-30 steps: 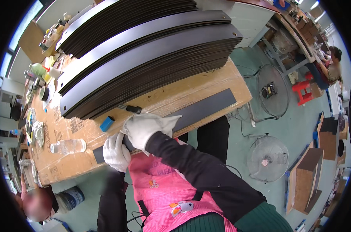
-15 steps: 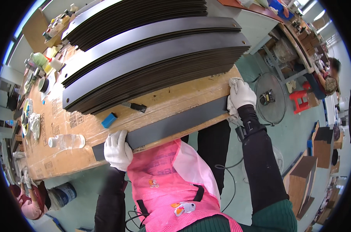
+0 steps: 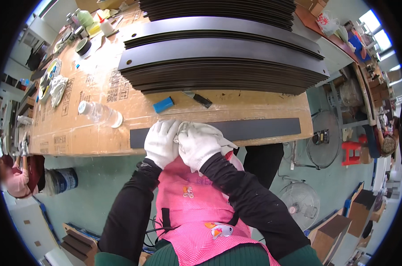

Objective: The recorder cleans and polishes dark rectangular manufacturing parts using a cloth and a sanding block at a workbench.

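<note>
A long dark grey strip (image 3: 267, 129) lies flat along the near edge of the cardboard-covered table (image 3: 94, 139). My two hands, both in white gloves, meet over its left part. My right hand (image 3: 197, 144) is closed on a white cloth (image 3: 216, 132), which spreads rightward onto the strip. Pressed up against it is my left hand (image 3: 162, 141), its fingers curled; what they grip, if anything, is hidden. Just beyond the hands lie a blue block (image 3: 163, 105) and a flat-bladed scraper (image 3: 198, 99) with a dark handle.
Tall stacks of dark strips with end holes (image 3: 227, 57) fill the table's far side. A clear bottle (image 3: 101, 114) lies at left, near a crumpled white cloth (image 3: 58, 90). Floor fans (image 3: 300, 206), a red stool (image 3: 351, 152) and other people stand around the table.
My right hand has come from the strip's right end to my left hand, bringing the cloth. The view has turned, so the table and stacks appear shifted.
</note>
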{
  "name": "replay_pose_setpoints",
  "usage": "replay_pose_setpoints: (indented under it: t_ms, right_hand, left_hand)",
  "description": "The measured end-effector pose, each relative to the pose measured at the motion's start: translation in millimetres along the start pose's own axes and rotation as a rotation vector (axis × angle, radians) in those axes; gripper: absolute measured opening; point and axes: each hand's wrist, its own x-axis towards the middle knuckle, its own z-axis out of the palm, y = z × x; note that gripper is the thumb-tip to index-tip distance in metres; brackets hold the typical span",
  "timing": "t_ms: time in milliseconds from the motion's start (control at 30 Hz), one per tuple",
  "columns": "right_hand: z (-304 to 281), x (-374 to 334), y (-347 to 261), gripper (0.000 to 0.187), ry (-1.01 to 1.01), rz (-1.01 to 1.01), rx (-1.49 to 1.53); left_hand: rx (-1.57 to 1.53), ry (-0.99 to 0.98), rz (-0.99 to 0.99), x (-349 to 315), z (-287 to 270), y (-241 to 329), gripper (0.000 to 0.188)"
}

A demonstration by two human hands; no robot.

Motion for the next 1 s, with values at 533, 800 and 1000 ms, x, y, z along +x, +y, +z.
replay_pose_setpoints:
  t_ms: [533,800,1000]
  right_hand:
    - [-40,-60,87,0.02,-0.027,0.089,0.306]
    - [-48,-26,92,0.029,-0.495,0.205,0.205]
    - [-48,3,73,0.023,-0.594,0.046,0.246]
  left_hand:
    - [-0.011,-0.453,0.192,-51,-85,-130,0.091]
    - [-0.032,-0.457,0.153,-44,-88,-131,0.089]
    - [-0.013,-0.465,0.147,-50,-85,-133,0.089]
